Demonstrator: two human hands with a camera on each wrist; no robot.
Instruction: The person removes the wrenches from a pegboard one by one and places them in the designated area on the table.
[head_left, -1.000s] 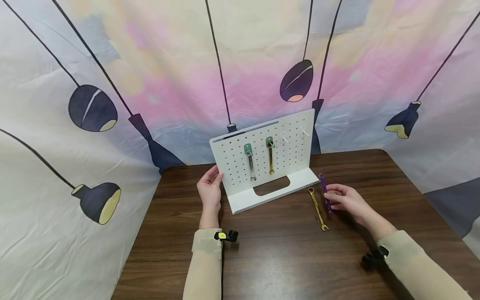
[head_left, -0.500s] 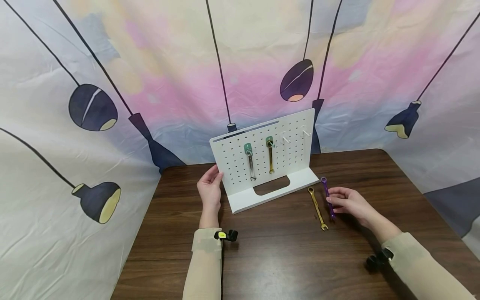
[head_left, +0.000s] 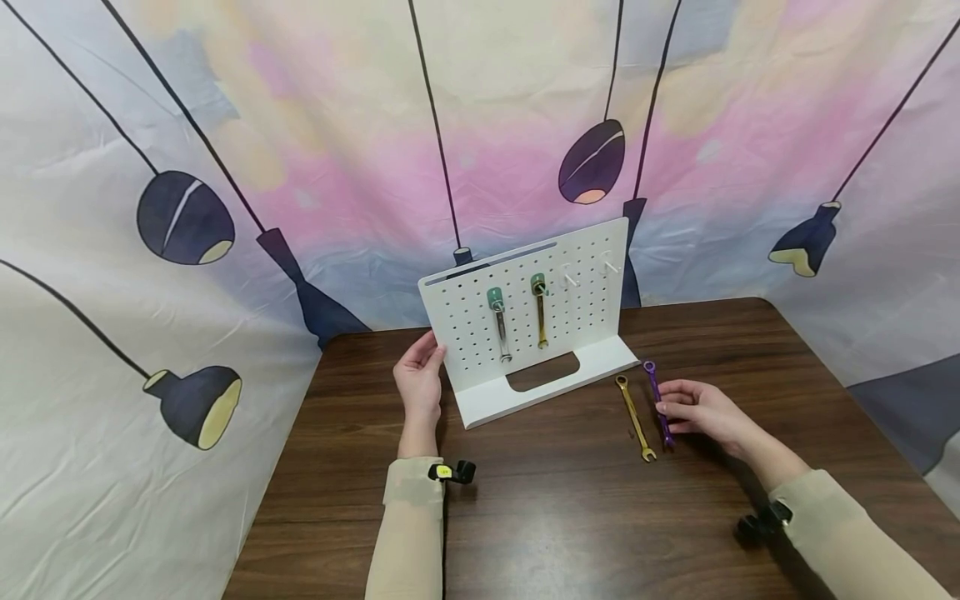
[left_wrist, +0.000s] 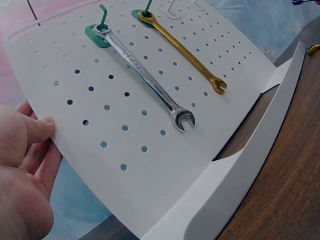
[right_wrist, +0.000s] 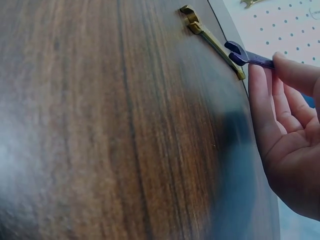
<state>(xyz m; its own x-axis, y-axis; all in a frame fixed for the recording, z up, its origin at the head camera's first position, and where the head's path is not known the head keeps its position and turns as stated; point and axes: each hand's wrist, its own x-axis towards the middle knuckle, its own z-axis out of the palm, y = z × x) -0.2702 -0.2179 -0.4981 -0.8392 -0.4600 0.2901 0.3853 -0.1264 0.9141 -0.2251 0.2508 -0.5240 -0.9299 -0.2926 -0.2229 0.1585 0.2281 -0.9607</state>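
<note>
A white pegboard stand point(head_left: 592, 317) stands on the table, its left edge pinched between the thumb and fingers of my left hand point(head_left: 419, 382). From green-backed hooks on it hang a silver combination wrench point(left_wrist: 150, 82) and a gold combination wrench point(left_wrist: 186, 52), ring ends up. My right hand point(head_left: 701, 412) pinches a purple combination wrench point(head_left: 655, 386) by its shank, to the right of the stand. The purple wrench's open end point(right_wrist: 237, 53) shows beyond the thumb in the right wrist view. Just left of it, a second gold wrench point(head_left: 634, 419) lies on the table.
Two pale hooks point(head_left: 572, 278) stick out from the right part of the pegboard. The dark wooden table point(head_left: 555, 517) runs back to a painted cloth backdrop point(head_left: 337, 150). Each sleeve carries a small black wrist camera point(head_left: 453, 472).
My right hand has drawn the purple wrench slightly toward me and to the right, away from the stand. My left hand and the pegboard stay where they were.
</note>
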